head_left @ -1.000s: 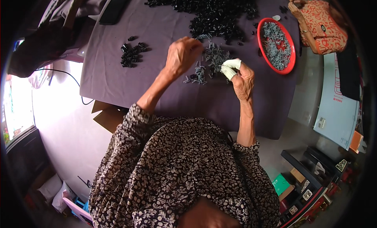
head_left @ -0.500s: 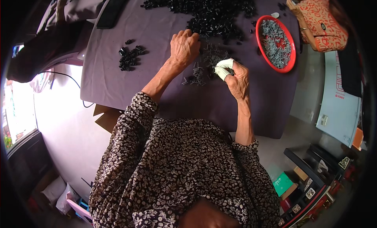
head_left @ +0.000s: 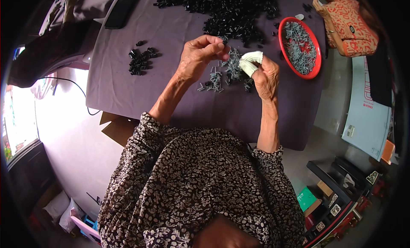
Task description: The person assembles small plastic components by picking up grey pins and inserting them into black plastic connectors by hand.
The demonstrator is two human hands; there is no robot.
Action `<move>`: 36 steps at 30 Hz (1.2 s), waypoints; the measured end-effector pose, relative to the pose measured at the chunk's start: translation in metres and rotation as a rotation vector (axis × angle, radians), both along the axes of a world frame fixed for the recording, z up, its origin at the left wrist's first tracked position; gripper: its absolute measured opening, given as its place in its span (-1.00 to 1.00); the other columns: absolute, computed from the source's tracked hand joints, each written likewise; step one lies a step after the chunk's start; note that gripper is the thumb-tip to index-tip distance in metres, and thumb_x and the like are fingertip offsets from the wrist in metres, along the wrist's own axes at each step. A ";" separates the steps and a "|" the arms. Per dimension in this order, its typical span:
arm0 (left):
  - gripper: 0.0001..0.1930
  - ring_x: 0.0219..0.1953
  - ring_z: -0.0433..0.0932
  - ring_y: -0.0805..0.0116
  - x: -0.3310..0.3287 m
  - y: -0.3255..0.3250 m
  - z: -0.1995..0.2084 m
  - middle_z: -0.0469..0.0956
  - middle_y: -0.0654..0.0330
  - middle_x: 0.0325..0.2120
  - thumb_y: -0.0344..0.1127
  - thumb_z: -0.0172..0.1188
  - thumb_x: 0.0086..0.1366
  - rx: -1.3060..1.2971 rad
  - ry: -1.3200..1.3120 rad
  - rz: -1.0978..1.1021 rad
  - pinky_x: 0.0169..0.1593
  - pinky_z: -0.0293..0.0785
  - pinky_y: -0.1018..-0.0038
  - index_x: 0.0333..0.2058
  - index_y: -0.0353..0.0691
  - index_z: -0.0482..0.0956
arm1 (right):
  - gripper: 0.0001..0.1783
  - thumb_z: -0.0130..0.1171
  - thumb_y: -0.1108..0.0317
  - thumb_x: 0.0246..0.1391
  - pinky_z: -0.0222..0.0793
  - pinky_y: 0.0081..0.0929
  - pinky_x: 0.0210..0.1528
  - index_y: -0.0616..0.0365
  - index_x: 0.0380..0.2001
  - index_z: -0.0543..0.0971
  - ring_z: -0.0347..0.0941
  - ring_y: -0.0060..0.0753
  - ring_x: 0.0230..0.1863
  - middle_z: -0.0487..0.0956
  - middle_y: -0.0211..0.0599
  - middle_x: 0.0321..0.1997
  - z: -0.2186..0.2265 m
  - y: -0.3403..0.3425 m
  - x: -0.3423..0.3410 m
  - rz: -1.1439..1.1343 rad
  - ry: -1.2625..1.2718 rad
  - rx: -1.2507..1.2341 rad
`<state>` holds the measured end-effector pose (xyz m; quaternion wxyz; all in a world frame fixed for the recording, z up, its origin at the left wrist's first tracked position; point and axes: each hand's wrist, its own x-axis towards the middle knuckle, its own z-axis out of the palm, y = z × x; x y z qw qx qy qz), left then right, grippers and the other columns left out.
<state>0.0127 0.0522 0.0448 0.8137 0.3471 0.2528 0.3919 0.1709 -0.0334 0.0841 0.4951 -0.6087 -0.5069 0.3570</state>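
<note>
left hand (head_left: 197,59) and right hand (head_left: 266,82) w/ white finger covers (head_left: 252,57) apart, can't tell if gripping | thin grey pins (head_left: 233,67) heaped between 'em | purple cloth-covered worktop (head_left: 194,105) bare toward near edge | red oval tray (head_left: 308,77) by right edge

Super bright window or doorway (head_left: 19,107) on the L, p. much blown out, w/ a dark panel (head_left: 32,175) below. Floor (head_left: 72,150) is pale, greyer on the R. Bench (head_left: 124,90) is draped in purple, cardboard box (head_left: 119,132) near its L corner. Far R, big white carton (head_left: 367,124); lower R, some blk furniture (head_left: 323,175) tbh.
</note>
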 end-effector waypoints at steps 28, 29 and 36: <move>-0.85 -0.41 0.51 0.53 -0.003 -0.024 0.023 0.55 0.21 -0.49 -0.45 0.18 0.10 0.377 0.324 -0.026 -0.28 0.44 0.58 -0.33 -0.35 0.50 | -0.86 0.11 0.56 -0.19 0.32 -0.63 -0.43 0.27 -0.44 0.52 0.41 -0.59 -0.50 0.52 -0.34 -0.52 0.022 0.017 -0.011 0.108 -0.309 0.200; -0.83 -0.46 0.50 0.55 -0.002 -0.026 0.023 0.55 0.21 -0.53 -0.42 0.19 0.08 0.457 0.434 0.031 -0.34 0.44 0.58 -0.33 -0.35 0.51 | -0.86 0.12 0.55 -0.19 0.33 -0.62 -0.45 0.28 -0.44 0.52 0.41 -0.57 -0.52 0.52 -0.33 -0.52 0.021 0.017 -0.012 0.111 -0.342 0.204; -0.82 -0.48 0.52 0.52 -0.003 -0.026 0.024 0.55 0.18 -0.54 -0.43 0.21 0.06 0.447 0.449 0.044 -0.36 0.46 0.57 -0.34 -0.36 0.50 | -0.86 0.13 0.51 -0.17 0.32 -0.61 -0.47 0.26 -0.42 0.53 0.43 -0.56 -0.53 0.54 -0.28 -0.52 0.022 0.015 -0.017 0.096 -0.383 0.190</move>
